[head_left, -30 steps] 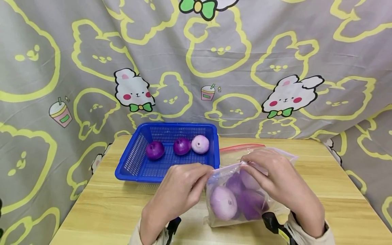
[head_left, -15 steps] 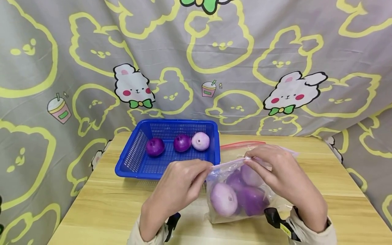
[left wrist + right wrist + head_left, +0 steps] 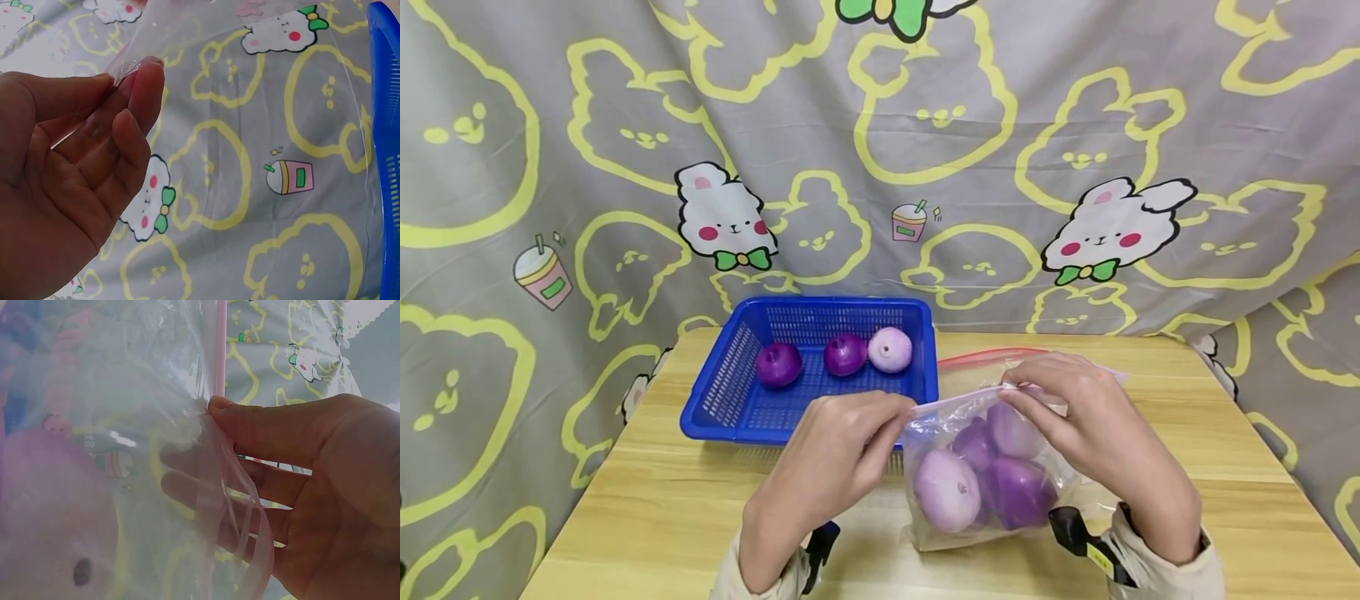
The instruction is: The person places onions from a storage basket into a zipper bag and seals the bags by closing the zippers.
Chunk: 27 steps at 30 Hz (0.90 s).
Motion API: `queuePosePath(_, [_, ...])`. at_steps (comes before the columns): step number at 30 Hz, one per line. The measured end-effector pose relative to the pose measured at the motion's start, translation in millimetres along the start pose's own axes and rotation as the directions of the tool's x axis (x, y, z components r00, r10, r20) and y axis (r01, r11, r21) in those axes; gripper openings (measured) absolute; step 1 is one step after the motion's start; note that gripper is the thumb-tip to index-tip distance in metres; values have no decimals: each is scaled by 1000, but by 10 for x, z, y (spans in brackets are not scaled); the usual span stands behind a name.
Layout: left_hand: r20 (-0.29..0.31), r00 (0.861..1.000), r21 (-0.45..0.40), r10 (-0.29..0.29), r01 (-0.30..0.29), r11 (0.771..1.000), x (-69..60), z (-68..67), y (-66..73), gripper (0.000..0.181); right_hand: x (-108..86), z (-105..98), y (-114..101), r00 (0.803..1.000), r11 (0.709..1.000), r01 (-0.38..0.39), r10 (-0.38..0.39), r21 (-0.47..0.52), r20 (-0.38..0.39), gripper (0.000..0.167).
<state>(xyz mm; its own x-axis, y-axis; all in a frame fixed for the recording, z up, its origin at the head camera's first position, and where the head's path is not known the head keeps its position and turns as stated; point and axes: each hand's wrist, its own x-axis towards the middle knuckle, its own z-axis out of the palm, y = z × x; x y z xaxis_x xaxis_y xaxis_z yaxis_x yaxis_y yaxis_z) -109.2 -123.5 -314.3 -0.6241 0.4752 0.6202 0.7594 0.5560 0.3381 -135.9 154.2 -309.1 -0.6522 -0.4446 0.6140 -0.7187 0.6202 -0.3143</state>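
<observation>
Zip-top bag (image 3: pixel 942 432) of onions (image 3: pixel 1019 490), slightly right of the middle of the counter (image 3: pixel 647 500), between the blue basket (image 3: pixel 737 435) and the counter's right edge. Looks to rest base down, mouth uppermost, just below both sets of fingers. Pinched at or near the left end of its pale zip strip (image 3: pixel 958 399) by thumb and fingers of the left hand (image 3: pixel 848 443), tips together in the left wrist view. Pinched also farther right along the same strip by thumb and forefinger of the right hand (image 3: pixel 1078 412), other fingers extended behind the clear plastic in the right wrist view.

Long axis of the strip: left to right, slanting a little toward the counter's back-right corner, apparently taut from pinch to pinch. Probably the relation to mind most: right hand on that line, nearer to the counter's right edge; left hand as anchor on the basket side. Cannot tell if sealed or not.

Just behind, toward the counter's back edge: a red-edged bag (image 3: pixel 977 359), partly hidden, contact too overlapped to judge. Inside the basket, three loose onions (image 3: pixel 846 355).
</observation>
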Motion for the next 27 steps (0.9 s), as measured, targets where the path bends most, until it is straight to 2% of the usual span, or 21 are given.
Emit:
queuePosePath(7, [7, 1000, 8, -19, 19, 1000, 4, 1, -5, 9, -16, -11, 34, 1000, 1000, -19, 19, -7, 7, 15])
queuePosePath(27, [-12, 1000, 31, -4, 4, 1000, 1, 14, -39, 9, -56, -76, 143, 997, 997, -72, 72, -16, 16, 16])
